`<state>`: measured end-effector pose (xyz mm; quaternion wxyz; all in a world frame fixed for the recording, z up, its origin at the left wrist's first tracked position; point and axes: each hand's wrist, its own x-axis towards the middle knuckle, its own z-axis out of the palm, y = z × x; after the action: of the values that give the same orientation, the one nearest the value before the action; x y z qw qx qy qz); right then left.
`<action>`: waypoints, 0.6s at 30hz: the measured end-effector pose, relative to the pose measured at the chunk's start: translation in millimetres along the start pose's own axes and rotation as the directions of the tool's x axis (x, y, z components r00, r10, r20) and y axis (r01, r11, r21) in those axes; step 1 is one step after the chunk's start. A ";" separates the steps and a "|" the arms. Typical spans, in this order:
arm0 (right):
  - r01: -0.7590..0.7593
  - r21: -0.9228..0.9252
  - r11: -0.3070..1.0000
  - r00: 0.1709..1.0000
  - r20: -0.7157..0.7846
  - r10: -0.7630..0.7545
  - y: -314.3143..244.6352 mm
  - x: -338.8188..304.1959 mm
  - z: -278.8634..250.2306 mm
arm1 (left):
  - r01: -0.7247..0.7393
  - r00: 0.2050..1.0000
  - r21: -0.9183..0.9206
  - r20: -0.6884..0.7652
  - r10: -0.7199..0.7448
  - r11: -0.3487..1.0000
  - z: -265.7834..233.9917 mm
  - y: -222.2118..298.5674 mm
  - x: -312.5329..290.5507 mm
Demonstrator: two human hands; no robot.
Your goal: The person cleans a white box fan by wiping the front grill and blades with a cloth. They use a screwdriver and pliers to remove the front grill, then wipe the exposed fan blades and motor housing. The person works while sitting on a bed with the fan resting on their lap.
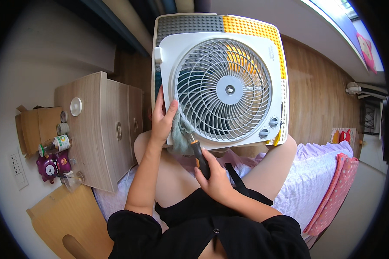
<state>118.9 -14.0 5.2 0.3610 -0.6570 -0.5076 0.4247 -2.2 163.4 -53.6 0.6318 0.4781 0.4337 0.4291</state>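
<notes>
We are seeing soft daylight entering from the window (348, 8) at upper right, which is glaring white; the fisheye is bending straight edges, and black is swallowing the corners.

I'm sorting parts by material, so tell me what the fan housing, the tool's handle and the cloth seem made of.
Fan housing: probably moulded plastic, satin white; smooth face, rounded corners.
Tool's handle: likely plastic, perhaps rubbery, matte black; orange accents suggest two materials.
Cloth: fabric, dull green; it bunches in soft folds, fibre unclear.
</notes>
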 end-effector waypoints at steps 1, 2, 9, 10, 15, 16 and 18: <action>-0.020 -0.008 1.000 0.999 0.031 0.021 0.0 -4.9 -6.6 | 0.011 1.000 -0.040 0.004 -0.011 0.999 -0.3 1.2 0.1; -0.012 -0.040 0.999 0.999 0.033 0.014 -0.7 -10.3 -14.2 | 0.024 1.000 -0.057 0.011 -0.024 0.998 -0.9 3.3 0.0; -0.233 0.046 0.971 0.959 0.179 0.222 -9.8 -18.4 -54.7 | 0.054 0.998 0.269 -0.038 -0.046 0.962 -6.4 11.9 -39.5; -0.235 0.074 0.969 0.959 0.180 0.219 -9.1 -16.5 -54.8 | 0.015 1.000 0.260 -0.001 -0.015 0.966 -3.8 12.6 -44.3; -0.154 0.230 0.961 0.979 0.166 0.118 30.6 -22.4 -36.0 | 0.166 0.980 0.166 -0.136 -0.144 0.972 -8.0 8.1 -30.0; -0.162 0.269 0.949 0.975 0.191 0.112 33.9 -19.2 -33.0 | 0.124 0.988 0.192 -0.116 -0.103 0.974 -8.8 2.9 -26.2; -0.179 0.357 0.917 0.973 0.203 0.111 36.8 -10.6 -24.5 | 0.032 0.991 0.226 -0.130 -0.002 0.974 -12.6 -6.3 -20.8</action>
<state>153.6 -33.6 -16.8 0.3996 -0.5717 -0.3977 0.5961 -18.8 145.3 -59.0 0.5473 0.5148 0.5240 0.4011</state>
